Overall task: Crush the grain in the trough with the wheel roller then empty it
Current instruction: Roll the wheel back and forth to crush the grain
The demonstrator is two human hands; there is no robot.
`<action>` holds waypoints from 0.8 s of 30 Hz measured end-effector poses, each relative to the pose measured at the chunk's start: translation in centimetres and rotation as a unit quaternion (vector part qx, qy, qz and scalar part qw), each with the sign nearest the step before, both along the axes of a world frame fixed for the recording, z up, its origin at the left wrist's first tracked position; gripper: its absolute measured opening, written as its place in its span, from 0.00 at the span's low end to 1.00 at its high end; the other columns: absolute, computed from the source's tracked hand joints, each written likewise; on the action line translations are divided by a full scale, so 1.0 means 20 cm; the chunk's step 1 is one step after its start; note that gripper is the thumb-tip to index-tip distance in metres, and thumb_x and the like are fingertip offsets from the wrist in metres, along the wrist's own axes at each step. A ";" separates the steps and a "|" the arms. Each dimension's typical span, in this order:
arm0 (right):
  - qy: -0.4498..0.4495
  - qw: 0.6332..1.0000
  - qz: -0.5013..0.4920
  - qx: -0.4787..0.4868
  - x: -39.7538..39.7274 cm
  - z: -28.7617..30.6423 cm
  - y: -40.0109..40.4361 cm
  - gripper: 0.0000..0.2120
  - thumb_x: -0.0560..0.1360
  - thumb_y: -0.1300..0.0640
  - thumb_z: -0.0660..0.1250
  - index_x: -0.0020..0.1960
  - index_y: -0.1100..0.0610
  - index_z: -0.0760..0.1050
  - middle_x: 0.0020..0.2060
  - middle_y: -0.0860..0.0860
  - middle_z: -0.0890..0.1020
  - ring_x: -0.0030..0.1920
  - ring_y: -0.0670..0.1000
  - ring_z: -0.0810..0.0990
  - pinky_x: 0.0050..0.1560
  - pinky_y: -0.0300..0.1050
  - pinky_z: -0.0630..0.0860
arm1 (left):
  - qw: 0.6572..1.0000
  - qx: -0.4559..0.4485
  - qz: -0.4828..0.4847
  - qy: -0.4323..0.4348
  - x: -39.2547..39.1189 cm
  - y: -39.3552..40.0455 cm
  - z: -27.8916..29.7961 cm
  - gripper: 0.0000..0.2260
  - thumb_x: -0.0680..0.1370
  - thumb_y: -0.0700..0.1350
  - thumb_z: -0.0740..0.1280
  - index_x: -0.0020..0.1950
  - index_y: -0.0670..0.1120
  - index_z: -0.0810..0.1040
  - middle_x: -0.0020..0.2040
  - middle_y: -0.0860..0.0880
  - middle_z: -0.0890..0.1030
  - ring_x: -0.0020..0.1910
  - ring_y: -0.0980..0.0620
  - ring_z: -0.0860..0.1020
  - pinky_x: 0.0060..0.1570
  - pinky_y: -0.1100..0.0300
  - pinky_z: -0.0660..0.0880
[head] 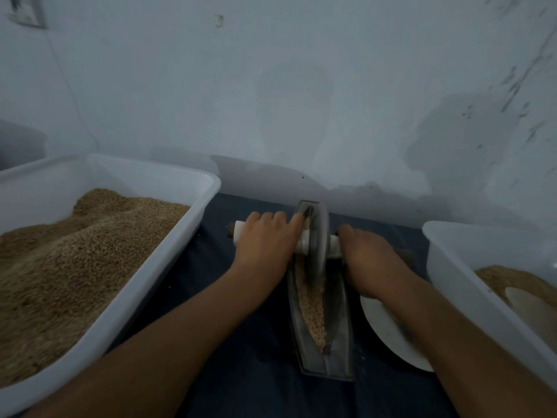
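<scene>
Left hand (265, 242) had open dark cloth (211, 267) beside it before the big white plastic grain tub (168, 257); right hand (366, 260) was boxed in by a white plate (388, 333) and another white tub (458, 267).

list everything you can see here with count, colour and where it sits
trough: one, grey metal, boat-shaped, centre of the cloth, running toward the wall
grain in trough: one strip, tan, along the trough's channel
wheel roller: one, grey disc on a white axle handle, standing in the trough's far half
large tub: one, white, left, heaped with tan-brown grain
second tub: one, white, right edge, some tan grain inside
plate: one, white, between trough and right tub, partly under the right forearm
cloth: one, dark blue, under everything
wall: pale blue-white, behind
left hand: grips the axle left of the wheel
right hand: grips the axle right of the wheel
</scene>
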State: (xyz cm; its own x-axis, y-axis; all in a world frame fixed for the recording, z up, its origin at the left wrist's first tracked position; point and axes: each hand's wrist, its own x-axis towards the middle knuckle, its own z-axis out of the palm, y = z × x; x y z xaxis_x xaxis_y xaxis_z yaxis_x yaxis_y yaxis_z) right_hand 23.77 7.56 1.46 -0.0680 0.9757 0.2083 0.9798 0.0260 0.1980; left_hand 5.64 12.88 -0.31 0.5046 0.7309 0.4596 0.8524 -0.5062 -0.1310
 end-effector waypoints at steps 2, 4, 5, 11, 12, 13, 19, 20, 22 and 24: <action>-0.008 0.999 0.009 0.029 -0.02 -0.02 -0.08 0.13 0.77 0.57 0.65 0.59 0.54 0.68 0.54 0.51 0.78 0.52 0.53 0.77 0.47 0.44 0.63 | 1.000 -0.003 -0.003 -0.001 -0.03 -0.07 -0.01 0.24 0.70 0.44 0.73 0.61 0.49 0.66 0.53 0.46 0.75 0.50 0.45 0.75 0.48 0.52 0.65; -0.006 0.999 0.015 0.041 -0.04 -0.04 -0.17 0.11 0.79 0.57 0.61 0.61 0.52 0.67 0.55 0.49 0.76 0.54 0.51 0.75 0.58 0.44 0.63 | 1.000 -0.002 -0.011 0.004 -0.06 -0.15 0.00 0.26 0.69 0.44 0.73 0.61 0.49 0.63 0.53 0.46 0.74 0.52 0.44 0.74 0.49 0.51 0.65; -0.006 0.999 0.016 0.041 -0.05 -0.05 -0.21 0.12 0.79 0.57 0.60 0.62 0.52 0.67 0.56 0.49 0.76 0.55 0.51 0.74 0.63 0.44 0.62 | 1.000 -0.002 -0.014 0.007 -0.07 -0.19 0.00 0.26 0.69 0.44 0.73 0.61 0.49 0.62 0.54 0.45 0.73 0.52 0.44 0.73 0.50 0.51 0.65; 0.013 0.999 0.005 0.028 -0.11 -0.02 -0.45 0.24 0.71 0.62 0.72 0.65 0.57 0.71 0.56 0.53 0.78 0.55 0.55 0.76 0.72 0.53 0.62 | 1.000 -0.007 -0.010 0.020 -0.12 -0.35 0.04 0.22 0.72 0.47 0.71 0.60 0.50 0.63 0.54 0.47 0.72 0.52 0.46 0.72 0.49 0.51 0.64; 0.023 0.999 0.006 0.038 -0.11 -0.02 -0.46 0.26 0.66 0.64 0.76 0.62 0.60 0.75 0.52 0.55 0.80 0.51 0.57 0.78 0.69 0.57 0.67 | 1.000 -0.007 -0.009 0.018 -0.13 -0.36 0.04 0.22 0.72 0.48 0.71 0.60 0.50 0.63 0.55 0.47 0.72 0.52 0.46 0.72 0.49 0.51 0.64; 0.033 0.998 0.010 0.056 -0.11 -0.02 -0.48 0.28 0.60 0.66 0.79 0.59 0.62 0.77 0.48 0.57 0.81 0.47 0.59 0.80 0.65 0.60 0.72 | 1.000 -0.009 -0.008 0.017 -0.14 -0.37 0.04 0.22 0.72 0.48 0.71 0.60 0.51 0.62 0.55 0.47 0.72 0.52 0.47 0.72 0.49 0.51 0.63; 0.019 0.994 0.034 0.100 -0.08 -0.07 -0.38 0.26 0.62 0.67 0.77 0.59 0.62 0.76 0.48 0.57 0.81 0.48 0.60 0.80 0.67 0.61 0.69 | 1.000 -0.015 -0.013 0.007 -0.12 -0.31 0.01 0.22 0.72 0.46 0.71 0.59 0.50 0.63 0.54 0.48 0.73 0.50 0.47 0.72 0.48 0.52 0.63; 0.012 0.996 0.029 0.083 -0.07 -0.07 -0.34 0.24 0.67 0.65 0.74 0.62 0.61 0.74 0.51 0.56 0.80 0.52 0.59 0.79 0.71 0.58 0.65 | 1.000 -0.011 -0.013 0.006 -0.11 -0.28 0.01 0.21 0.72 0.46 0.71 0.59 0.50 0.63 0.54 0.48 0.73 0.50 0.47 0.73 0.48 0.52 0.64; 0.017 0.998 0.021 0.052 -0.03 -0.08 -0.24 0.19 0.75 0.60 0.66 0.66 0.57 0.70 0.56 0.52 0.77 0.58 0.55 0.76 0.74 0.51 0.58 | 1.000 -0.001 -0.009 0.007 -0.08 -0.22 0.00 0.21 0.71 0.45 0.71 0.58 0.49 0.64 0.52 0.48 0.74 0.50 0.46 0.73 0.48 0.52 0.64; 0.027 0.998 0.018 0.046 0.00 -0.08 -0.14 0.16 0.77 0.59 0.64 0.64 0.55 0.69 0.56 0.51 0.77 0.57 0.55 0.76 0.68 0.48 0.61 | 1.000 0.003 -0.005 0.011 -0.04 -0.15 0.00 0.22 0.71 0.45 0.72 0.59 0.49 0.65 0.52 0.47 0.74 0.50 0.45 0.74 0.47 0.51 0.64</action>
